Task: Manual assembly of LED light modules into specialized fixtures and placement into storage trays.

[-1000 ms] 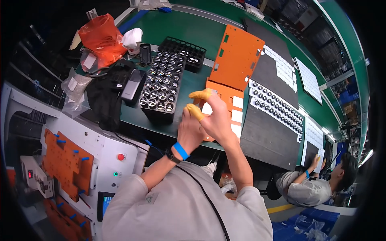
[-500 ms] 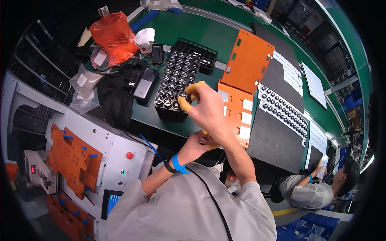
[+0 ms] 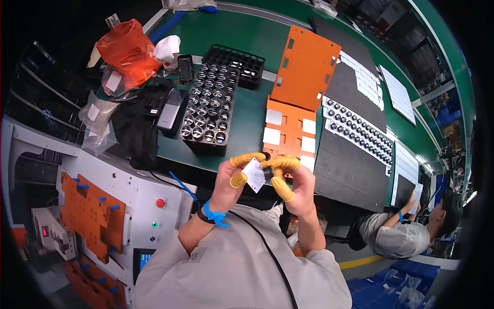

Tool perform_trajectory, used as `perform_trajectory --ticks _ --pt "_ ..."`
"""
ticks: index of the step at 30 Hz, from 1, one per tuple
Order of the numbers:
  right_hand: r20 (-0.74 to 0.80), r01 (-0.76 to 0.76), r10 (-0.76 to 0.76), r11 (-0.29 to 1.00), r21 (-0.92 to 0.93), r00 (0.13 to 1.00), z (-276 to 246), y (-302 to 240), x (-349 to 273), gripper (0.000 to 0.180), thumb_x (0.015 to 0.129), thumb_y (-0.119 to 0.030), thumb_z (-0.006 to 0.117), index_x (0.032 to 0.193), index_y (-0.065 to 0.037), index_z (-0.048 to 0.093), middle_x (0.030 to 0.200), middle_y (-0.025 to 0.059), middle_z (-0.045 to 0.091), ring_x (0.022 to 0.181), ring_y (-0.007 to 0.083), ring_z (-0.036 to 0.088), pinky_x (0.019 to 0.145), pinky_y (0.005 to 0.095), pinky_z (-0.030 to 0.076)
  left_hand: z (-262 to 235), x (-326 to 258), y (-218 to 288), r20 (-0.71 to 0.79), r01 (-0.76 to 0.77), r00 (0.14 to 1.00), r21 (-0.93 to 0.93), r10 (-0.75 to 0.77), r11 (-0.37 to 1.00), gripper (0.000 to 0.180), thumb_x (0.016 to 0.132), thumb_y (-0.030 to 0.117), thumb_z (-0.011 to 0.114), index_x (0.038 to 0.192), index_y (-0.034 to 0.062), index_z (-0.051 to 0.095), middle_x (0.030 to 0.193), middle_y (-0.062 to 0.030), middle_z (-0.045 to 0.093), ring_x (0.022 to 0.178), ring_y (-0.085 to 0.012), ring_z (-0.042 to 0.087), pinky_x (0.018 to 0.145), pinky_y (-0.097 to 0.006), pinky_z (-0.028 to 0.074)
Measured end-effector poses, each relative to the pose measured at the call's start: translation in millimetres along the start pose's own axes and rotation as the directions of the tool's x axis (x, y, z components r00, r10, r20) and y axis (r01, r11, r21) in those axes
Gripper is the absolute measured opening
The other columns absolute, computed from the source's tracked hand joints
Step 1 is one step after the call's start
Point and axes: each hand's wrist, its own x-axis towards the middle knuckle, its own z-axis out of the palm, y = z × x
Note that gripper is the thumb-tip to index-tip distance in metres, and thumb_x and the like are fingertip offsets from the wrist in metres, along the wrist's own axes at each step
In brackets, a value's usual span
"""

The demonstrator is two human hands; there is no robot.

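Note:
In front of my chest, my left hand (image 3: 230, 177) pinches a small white square board (image 3: 254, 176) with holes, its fingertips in yellow finger cots. My right hand (image 3: 298, 188), also in yellow cots, grips a short black cylindrical lens part (image 3: 268, 173) right against the board's side. Its fingers partly cover the part; whether the two are joined I cannot tell. Beyond my left hand stands a black tray (image 3: 205, 148) full of round glossy lens parts. An orange fixture (image 3: 291, 121) holding white square boards lies just past my hands, its orange lid (image 3: 307, 67) raised behind.
A second black tray (image 3: 252, 77) stands behind the first. Rows of black parts on white boards (image 3: 355, 131) lie on a dark mat (image 3: 350, 175) to the right. At left are a grey box (image 3: 171, 110), a red bag (image 3: 128, 51) and a white machine (image 3: 134, 188). A co-worker (image 3: 404, 234) sits at right.
My right hand has come back from the lens tray to my chest, bringing a black lens part to the white board in my left hand. The view has shifted slightly.

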Motion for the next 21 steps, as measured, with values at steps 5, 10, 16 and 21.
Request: perform_trajectory --ticks 5,10,16,21 --pt "-0.009 -0.073 0.074 0.995 0.064 0.997 -7 15 -12 0.026 0.088 -0.001 0.070 0.113 0.001 0.068 0.083 -0.0017 0.060 0.067 0.0057 0.049 0.063 0.0230 0.042 5 2 -2 -0.014 -0.128 0.991 0.174 0.132 0.976 0.065 0.082 0.031 0.087 0.131 -0.0024 0.061 0.130 -0.0150 0.065 0.115 -0.0248 0.068 0.099 -0.038 0.055" --pt "-0.060 -0.145 0.152 0.984 0.108 0.987 -8 17 -18 0.027 0.092 -0.004 0.070 0.118 0.002 0.068 0.086 -0.0013 0.063 0.075 0.0072 0.055 0.068 0.0236 0.047 19 7 4 -0.007 -0.188 0.979 0.345 0.203 0.920 0.060 0.078 0.019 0.090 0.127 -0.0007 0.063 0.124 -0.0118 0.066 0.114 -0.0249 0.069 0.098 -0.037 0.056" --pt "-0.020 -0.111 0.112 0.993 0.040 0.994 -15 24 -20 0.030 0.091 -0.002 0.071 0.121 0.000 0.068 0.088 0.0013 0.065 0.076 0.0088 0.058 0.068 0.0256 0.048 26 10 6 0.064 -0.272 0.957 0.541 0.284 0.796 0.058 0.075 0.017 0.092 0.124 -0.0001 0.066 0.120 -0.0099 0.066 0.109 -0.0221 0.069 0.097 -0.035 0.056" --pt "0.050 0.074 -0.065 0.975 -0.211 0.997 -18 13 -11 0.037 0.087 0.001 0.075 0.123 -0.001 0.068 0.083 0.0048 0.063 0.070 0.0144 0.058 0.063 0.0299 0.048 23 13 10 0.122 -0.288 0.951 0.686 0.285 0.668 0.057 0.074 0.019 0.092 0.122 -0.0008 0.067 0.119 -0.0111 0.066 0.108 -0.0214 0.069 0.095 -0.034 0.057"
